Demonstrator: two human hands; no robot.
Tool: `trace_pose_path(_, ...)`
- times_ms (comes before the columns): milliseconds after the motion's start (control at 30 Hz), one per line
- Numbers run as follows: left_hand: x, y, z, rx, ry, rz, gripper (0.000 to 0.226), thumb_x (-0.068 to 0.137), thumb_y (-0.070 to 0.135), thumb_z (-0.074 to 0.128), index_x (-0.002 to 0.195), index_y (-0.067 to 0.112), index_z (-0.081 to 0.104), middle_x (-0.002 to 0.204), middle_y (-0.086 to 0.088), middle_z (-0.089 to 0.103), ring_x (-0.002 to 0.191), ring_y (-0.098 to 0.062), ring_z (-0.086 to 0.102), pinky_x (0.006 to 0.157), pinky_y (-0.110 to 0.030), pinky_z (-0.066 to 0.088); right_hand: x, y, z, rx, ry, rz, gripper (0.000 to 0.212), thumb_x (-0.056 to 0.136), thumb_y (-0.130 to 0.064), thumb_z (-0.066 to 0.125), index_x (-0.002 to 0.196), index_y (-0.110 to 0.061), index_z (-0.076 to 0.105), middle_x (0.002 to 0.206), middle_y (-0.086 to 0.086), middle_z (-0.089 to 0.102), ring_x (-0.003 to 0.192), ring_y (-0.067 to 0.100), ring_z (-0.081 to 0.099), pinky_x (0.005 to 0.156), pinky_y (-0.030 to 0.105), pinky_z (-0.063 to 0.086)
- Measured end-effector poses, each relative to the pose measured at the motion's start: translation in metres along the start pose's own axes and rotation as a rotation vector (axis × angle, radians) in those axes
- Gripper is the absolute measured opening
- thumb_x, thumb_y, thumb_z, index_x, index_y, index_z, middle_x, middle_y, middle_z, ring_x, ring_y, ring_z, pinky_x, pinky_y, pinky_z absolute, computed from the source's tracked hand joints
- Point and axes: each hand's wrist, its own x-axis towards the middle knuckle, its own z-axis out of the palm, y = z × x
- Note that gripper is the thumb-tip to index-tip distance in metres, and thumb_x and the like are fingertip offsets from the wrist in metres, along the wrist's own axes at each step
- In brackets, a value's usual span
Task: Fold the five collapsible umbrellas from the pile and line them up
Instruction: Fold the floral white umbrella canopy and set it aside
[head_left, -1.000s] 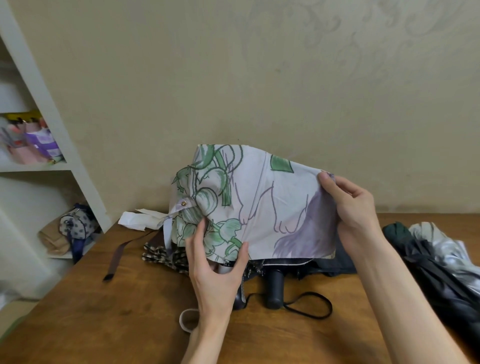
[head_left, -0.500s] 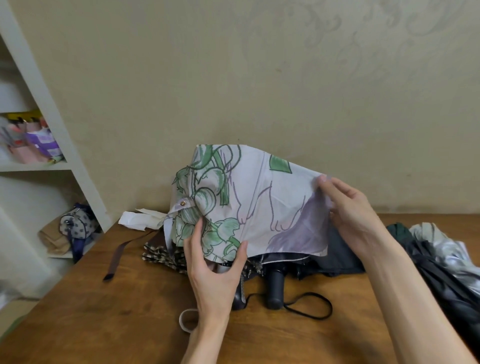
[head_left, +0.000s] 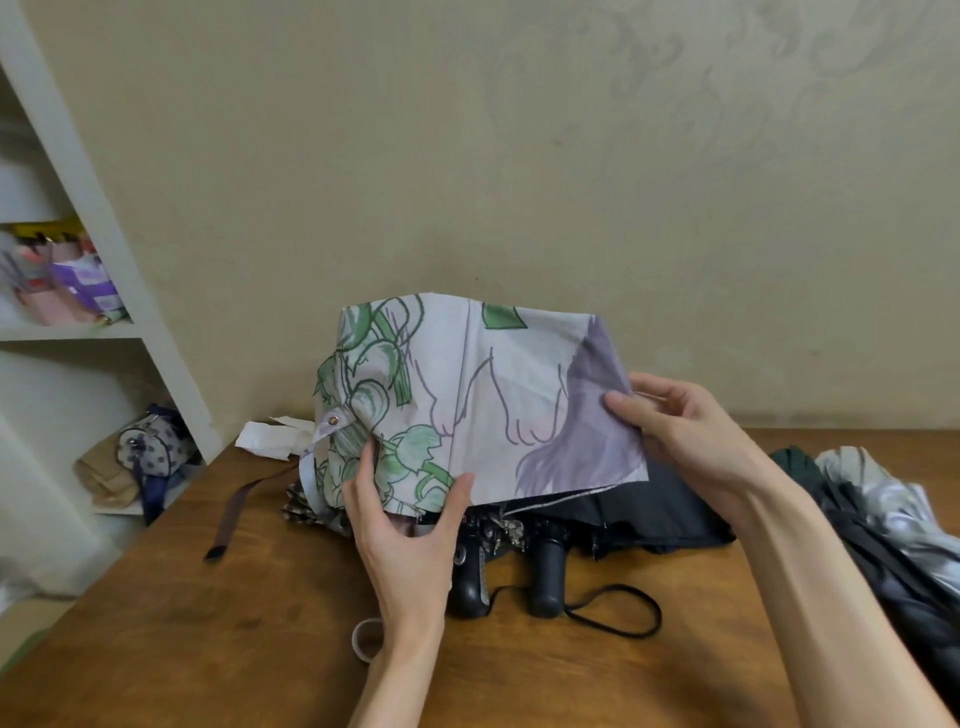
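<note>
Two grips in use, both on the printed umbrella (head_left: 483, 395), which I hold up off the wooden worktop (head_left: 208, 649).

- Nearest to me, below the printed umbrella: a pale grey loop (head_left: 363, 636) lies on the wood beside my left wrist.
- Left grip (head_left: 410, 540): holds the lower left part of the printed umbrella. Index finger and thumb are spread in a V against the green leaf print; the other fingers are hidden.
- Below the printed umbrella, just right of my left grip: two black handles (head_left: 545, 577) lie side by side pointing toward me, with a thin black cord (head_left: 623, 618) looping off the right one.
- Right grip (head_left: 685, 436): pinches the right edge of the printed umbrella at the purple patch, thumb on the front and fingers curled behind.
- Printed umbrella: pale canopy with green and purple drawing, spread between the grips. A snap tab (head_left: 332, 420) hangs at its left edge.
- Behind and under it: a dark canopy (head_left: 670, 514). At its lower left are a checked canopy (head_left: 301, 506) and a brown strap (head_left: 234, 514).
- Well to its right: a dark green and silver heap (head_left: 883, 514).
- Far left of it: white crumpled paper (head_left: 265, 439), then a white shelf unit (head_left: 104, 218) with a spotted bag (head_left: 150, 447).
- Beyond it: a beige wall (head_left: 519, 156).
</note>
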Motion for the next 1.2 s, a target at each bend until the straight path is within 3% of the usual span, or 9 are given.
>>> trace_pose_path(133, 0.001, -0.003, -0.001, -0.002, 0.013, -0.004, 0.095, 0.073, 0.038, 0.088, 0.155, 0.013, 0.047, 0.143, 0.027, 0.043, 0.143, 0.004, 0.044, 0.105, -0.011, 0.048, -0.001, 0.002, -0.003, -0.260, -0.005, 0.048, 0.029, 0.088, -0.013, 0.083, 0.110, 0.003, 0.077, 0.095, 0.019, 0.081, 0.084, 0.026, 0.077, 0.076, 0.031, 0.064)
trace_pose_path(300, 0.000, -0.002, -0.002, -0.008, 0.005, -0.029, 0.093, 0.072, 0.030, 0.089, 0.154, 0.015, 0.047, 0.147, 0.007, 0.048, 0.141, 0.005, 0.046, 0.101, -0.007, 0.047, -0.007, -0.003, -0.005, -0.197, -0.139, 0.014, 0.029, 0.097, -0.014, 0.074, 0.126, -0.012, 0.076, 0.107, 0.018, 0.081, 0.108, 0.035, 0.077, 0.102, 0.047, 0.059)
trace_pose_path(400, -0.001, -0.004, -0.002, 0.006, -0.015, -0.035, 0.098, 0.070, 0.040, 0.091, 0.154, 0.016, 0.047, 0.150, 0.006, 0.047, 0.146, -0.012, 0.048, 0.110, -0.031, 0.053, -0.006, 0.000, 0.006, -0.189, -0.076, -0.025, 0.029, 0.096, -0.029, 0.075, 0.122, -0.017, 0.078, 0.108, 0.009, 0.082, 0.107, 0.028, 0.078, 0.102, 0.045, 0.059)
trace_pose_path(467, -0.002, -0.005, -0.002, 0.052, -0.043, -0.018, 0.102, 0.069, 0.046, 0.092, 0.155, 0.015, 0.046, 0.150, 0.010, 0.047, 0.149, -0.012, 0.044, 0.117, -0.045, 0.048, -0.004, 0.004, 0.023, -0.184, 0.045, -0.061, 0.023, 0.096, -0.031, 0.077, 0.109, -0.013, 0.081, 0.101, 0.004, 0.083, 0.099, 0.025, 0.079, 0.086, 0.035, 0.064)
trace_pose_path(533, -0.003, -0.003, -0.003, 0.104, -0.084, -0.006, 0.109, 0.065, 0.052, 0.091, 0.156, 0.014, 0.044, 0.146, 0.017, 0.045, 0.149, -0.001, 0.038, 0.122, -0.035, 0.039, -0.002, 0.008, 0.038, -0.202, 0.152, -0.106, 0.025, 0.095, -0.032, 0.079, 0.096, -0.006, 0.080, 0.091, 0.007, 0.082, 0.090, 0.022, 0.079, 0.069, 0.030, 0.061)
trace_pose_path(633, -0.005, 0.003, -0.003, 0.146, -0.153, -0.005, 0.122, 0.057, 0.059, 0.091, 0.157, 0.011, 0.040, 0.144, 0.019, 0.039, 0.142, 0.019, 0.029, 0.115, -0.005, 0.027, 0.000, 0.007, 0.060, -0.129, 0.150, -0.183, 0.034, 0.096, -0.030, 0.079, 0.095, 0.003, 0.076, 0.094, 0.024, 0.077, 0.083, 0.024, 0.074, 0.072, 0.037, 0.053)
trace_pose_path(700, -0.006, 0.004, -0.004, 0.171, -0.178, -0.016, 0.130, 0.052, 0.062, 0.091, 0.158, 0.009, 0.038, 0.146, 0.008, 0.039, 0.139, 0.024, 0.026, 0.111, 0.002, 0.024, 0.001, 0.002, 0.073, -0.089, 0.119, -0.195, 0.033, 0.096, -0.028, 0.079, 0.094, 0.004, 0.075, 0.098, 0.028, 0.075, 0.084, 0.026, 0.072, 0.075, 0.040, 0.051)
trace_pose_path(1033, -0.005, 0.002, -0.003, 0.154, -0.186, -0.012, 0.135, 0.056, 0.091, 0.077, 0.155, 0.006, 0.042, 0.144, 0.006, 0.041, 0.136, 0.024, 0.030, 0.104, 0.005, 0.028, 0.009, -0.035, 0.140, -0.148, -0.082, -0.320, 0.013, 0.098, -0.013, 0.075, 0.089, -0.005, 0.079, 0.082, 0.004, 0.075, 0.076, 0.013, 0.067, 0.067, 0.025, 0.051)
trace_pose_path(1200, -0.007, 0.009, -0.001, 0.077, -0.147, 0.055, 0.096, 0.076, 0.074, 0.079, 0.147, 0.020, 0.044, 0.147, 0.016, 0.042, 0.140, 0.018, 0.035, 0.112, -0.004, 0.030, 0.008, -0.038, 0.161, -0.265, -0.274, -0.281, 0.026, 0.108, -0.021, 0.063, 0.092, -0.007, 0.077, 0.081, 0.007, 0.074, 0.072, 0.007, 0.066, 0.068, 0.018, 0.052)
